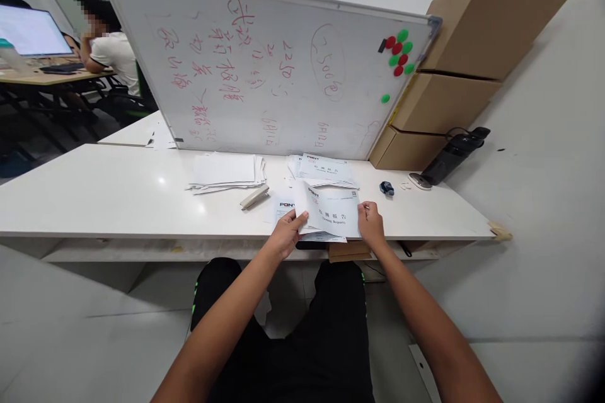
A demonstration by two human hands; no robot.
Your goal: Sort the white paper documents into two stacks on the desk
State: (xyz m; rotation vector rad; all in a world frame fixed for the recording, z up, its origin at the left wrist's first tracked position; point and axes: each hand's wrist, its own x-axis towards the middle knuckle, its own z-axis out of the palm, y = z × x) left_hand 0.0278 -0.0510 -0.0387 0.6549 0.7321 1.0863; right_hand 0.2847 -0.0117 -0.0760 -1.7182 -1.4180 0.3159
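Between my two hands is a sheaf of printed report sheets (pixel 331 211), its top page slightly bowed. My left hand (pixel 287 234) pinches its left edge, thumb on top. At the right edge my right hand (pixel 371 223) grips it with curled fingers. Just beyond lies a pile of similar printed reports (pixel 326 168). Another printed sheet (pixel 283 204) is partly hidden near my left hand. A stapler (pixel 254 197) rests left of it, beside a stack of white paper (pixel 224 170).
A whiteboard (pixel 265 69) with red writing leans behind the white desk (pixel 94 201). Cardboard boxes (pixel 454 94), a dark bottle (pixel 454 154) and a small dark blue object (pixel 386 188) stand at the right. A seated person (pixel 111 47) is at another table, far left.
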